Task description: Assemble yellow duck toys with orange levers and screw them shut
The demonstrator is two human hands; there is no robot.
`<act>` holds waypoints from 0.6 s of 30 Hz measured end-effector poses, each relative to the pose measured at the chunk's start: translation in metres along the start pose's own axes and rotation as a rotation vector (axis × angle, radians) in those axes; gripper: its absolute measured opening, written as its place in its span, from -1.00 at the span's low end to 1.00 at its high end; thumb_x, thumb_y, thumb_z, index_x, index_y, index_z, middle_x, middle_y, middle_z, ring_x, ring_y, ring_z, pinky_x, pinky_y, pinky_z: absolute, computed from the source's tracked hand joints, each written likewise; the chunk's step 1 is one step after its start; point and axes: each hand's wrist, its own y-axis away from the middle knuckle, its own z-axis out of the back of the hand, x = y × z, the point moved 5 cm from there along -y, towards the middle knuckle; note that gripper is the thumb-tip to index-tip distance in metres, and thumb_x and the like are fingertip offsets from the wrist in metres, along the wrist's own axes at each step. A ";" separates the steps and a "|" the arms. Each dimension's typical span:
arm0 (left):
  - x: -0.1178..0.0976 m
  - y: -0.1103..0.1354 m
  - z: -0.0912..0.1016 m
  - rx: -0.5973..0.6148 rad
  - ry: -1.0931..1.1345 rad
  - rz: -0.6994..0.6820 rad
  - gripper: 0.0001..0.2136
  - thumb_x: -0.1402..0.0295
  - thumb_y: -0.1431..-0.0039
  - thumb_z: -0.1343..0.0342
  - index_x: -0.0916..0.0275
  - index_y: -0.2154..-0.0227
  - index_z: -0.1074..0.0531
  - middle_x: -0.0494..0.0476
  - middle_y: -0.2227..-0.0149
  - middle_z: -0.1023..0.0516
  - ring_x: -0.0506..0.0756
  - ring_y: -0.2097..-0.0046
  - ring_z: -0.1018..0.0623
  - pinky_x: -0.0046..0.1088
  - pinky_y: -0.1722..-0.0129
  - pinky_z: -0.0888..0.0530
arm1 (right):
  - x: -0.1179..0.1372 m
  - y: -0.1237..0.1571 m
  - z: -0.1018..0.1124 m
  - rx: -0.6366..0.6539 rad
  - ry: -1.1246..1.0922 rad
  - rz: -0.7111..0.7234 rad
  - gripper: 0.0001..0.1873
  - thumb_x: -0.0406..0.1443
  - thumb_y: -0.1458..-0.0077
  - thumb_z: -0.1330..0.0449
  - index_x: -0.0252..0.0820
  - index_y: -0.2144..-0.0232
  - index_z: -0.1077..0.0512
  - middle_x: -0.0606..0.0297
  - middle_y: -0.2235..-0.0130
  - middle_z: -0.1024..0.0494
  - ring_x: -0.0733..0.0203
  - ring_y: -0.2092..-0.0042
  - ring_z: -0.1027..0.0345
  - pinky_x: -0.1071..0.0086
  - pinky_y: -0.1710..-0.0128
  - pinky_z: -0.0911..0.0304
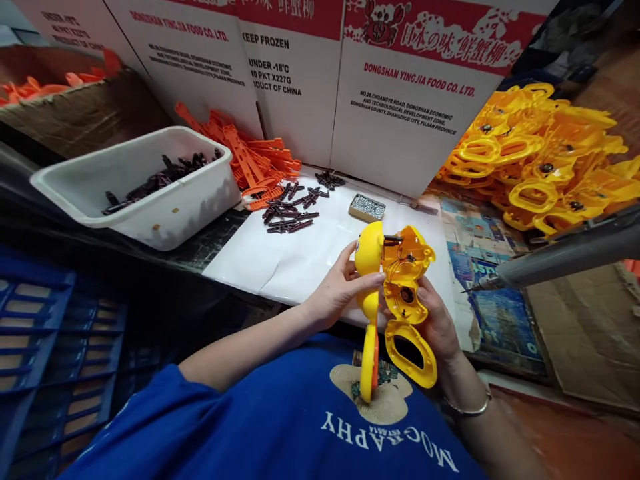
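My left hand (340, 283) is closed around one yellow plastic toy shell half (370, 257), its rounded outer face toward the left. In my right hand (440, 317) is the matching half (407, 293), turned so its hollow inside shows thin wires, a round dark part and a ring-shaped handle at the bottom. The two halves stand close together, parted like an open book. A dark stick-like piece (393, 241) lies across the gap near the top. An orange strip (376, 360) shows along the left half's handle. The right fingertips are partly hidden behind the shell.
Dark small parts (290, 213) lie on white paper (310, 257), near a small box (367, 207). Left are a white bin (175, 207) and orange plastic pieces (245, 157). Yellow shells (540, 160) pile up at right, where a pointed grey tool (560, 263) juts in.
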 end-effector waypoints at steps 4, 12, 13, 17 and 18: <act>-0.002 0.001 -0.004 0.000 -0.022 -0.015 -0.08 0.27 0.05 -0.48 0.15 -0.35 -0.13 0.26 -0.03 -0.58 0.25 -0.04 -0.59 -0.19 -0.10 -0.47 | 0.002 0.002 -0.007 0.015 -0.014 0.024 -0.54 -0.07 -0.17 -0.29 0.04 -0.10 -0.42 0.31 0.00 -0.61 0.14 0.18 -0.54 0.36 0.29 -0.50; -0.001 0.000 -0.007 -0.046 -0.058 -0.022 -0.03 0.30 0.10 -0.51 0.12 -0.36 -0.11 0.26 -0.05 -0.57 0.25 -0.04 -0.59 -0.17 -0.12 -0.47 | 0.006 0.006 -0.016 0.009 0.020 0.049 -0.52 -0.05 -0.18 -0.26 0.03 -0.11 -0.37 0.27 -0.14 -0.58 -0.04 -0.14 -0.48 0.18 -0.04 -0.47; -0.002 0.001 -0.008 -0.047 -0.056 -0.027 -0.04 0.30 0.10 -0.51 0.12 -0.35 -0.12 0.26 -0.05 -0.57 0.25 -0.04 -0.58 -0.17 -0.12 -0.47 | 0.007 0.006 -0.017 0.010 0.019 0.050 -0.51 -0.04 -0.17 -0.26 0.03 -0.12 -0.37 0.27 -0.15 -0.57 -0.05 -0.15 -0.48 0.17 -0.05 -0.47; -0.004 0.002 -0.011 -0.055 -0.076 -0.042 -0.04 0.29 0.13 -0.52 0.14 -0.33 -0.14 0.25 -0.02 -0.58 0.24 -0.02 -0.59 -0.19 -0.09 -0.48 | 0.008 0.007 -0.021 0.005 0.027 0.062 -0.51 -0.06 -0.17 -0.27 0.05 -0.12 -0.36 0.28 -0.16 -0.56 -0.04 -0.15 -0.48 0.17 -0.06 -0.47; -0.004 0.002 -0.012 -0.053 -0.085 -0.046 -0.04 0.29 0.13 -0.51 0.14 -0.33 -0.14 0.25 -0.01 -0.58 0.24 -0.01 -0.58 -0.20 -0.08 -0.48 | 0.008 0.008 -0.022 0.003 0.029 0.065 -0.52 -0.06 -0.18 -0.27 0.06 -0.12 -0.37 0.29 -0.16 -0.56 -0.03 -0.14 -0.48 0.18 -0.06 -0.46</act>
